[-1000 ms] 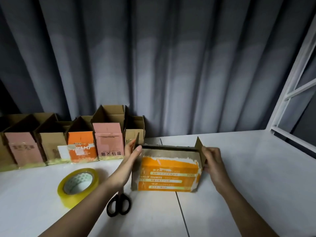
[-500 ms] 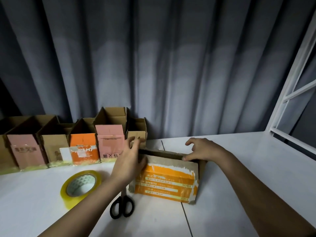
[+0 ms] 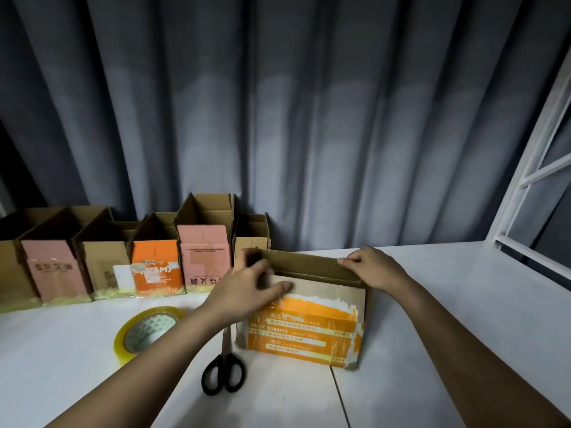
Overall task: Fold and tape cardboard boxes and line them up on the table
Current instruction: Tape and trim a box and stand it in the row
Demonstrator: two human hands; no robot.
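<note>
My left hand (image 3: 247,288) presses the orange-printed cardboard box (image 3: 304,325) at its left end, right hand (image 3: 372,268) pinches the far flap — box lies crosswise between them; tape roll (image 3: 146,332) sits left, nearer my left hand.

— Dim overall, with a cool grey cast. Brightest on the white table (image 3: 463,304), lit from low in front.

— Soft pale band across the middle of the curtain (image 3: 309,103), fading to dark at the top and far left.

— Slight motion blur on the left hand (image 3: 247,288).

— Wide-angle bending at the edges: window frame (image 3: 531,156) leaning, forearms stretched.
</note>
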